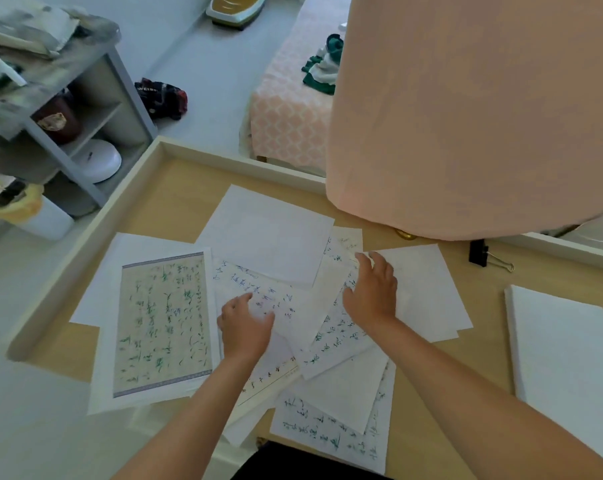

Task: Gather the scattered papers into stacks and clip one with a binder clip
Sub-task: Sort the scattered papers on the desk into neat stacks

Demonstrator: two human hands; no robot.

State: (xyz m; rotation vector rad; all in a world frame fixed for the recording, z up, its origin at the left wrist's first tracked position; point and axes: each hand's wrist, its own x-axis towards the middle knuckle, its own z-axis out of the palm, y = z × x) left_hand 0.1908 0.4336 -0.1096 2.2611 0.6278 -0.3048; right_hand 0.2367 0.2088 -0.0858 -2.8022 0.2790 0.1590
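Several loose papers (265,233) lie fanned over the wooden table (175,199), some blank, some with handwriting. A large sheet with green writing in a bordered panel (161,323) lies at the left. My left hand (246,325) rests palm down on a sheet with blue writing, fingers relaxed. My right hand (372,291) lies spread on the overlapping sheets in the middle, fingers straight. A black binder clip (480,254) lies on the table at the right, apart from both hands. A neat white paper stack (563,348) sits at the far right.
A pink cloth (466,109) hangs over the table's far right part. The table has a raised pale rim (85,237). A grey shelf unit (85,109) with clutter stands at the left, and a bed with a pink cover (289,112) lies beyond.
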